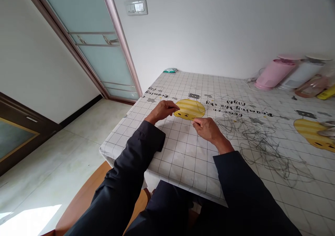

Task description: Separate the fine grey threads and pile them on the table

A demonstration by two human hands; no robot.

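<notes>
My left hand (164, 110) is raised just over the checked tablecloth (178, 157), thumb and fingertips pinched together beside a printed yellow balloon. Across from it, my right hand (206, 127) is also closed in a pinch, at the lower right of that print. Whatever lies between the fingertips of either hand is too fine to make out. A loose tangle of thin dark thread or wire (264, 147) spreads over the cloth to the right of my right hand.
At the back right stand a pink canister-like item (276, 74), a white one (300, 75) and a pinkish bottle (310, 86). A small green-and-white packet (170, 70) lies at the far left corner. A wooden chair (86, 190) is below the table's left edge.
</notes>
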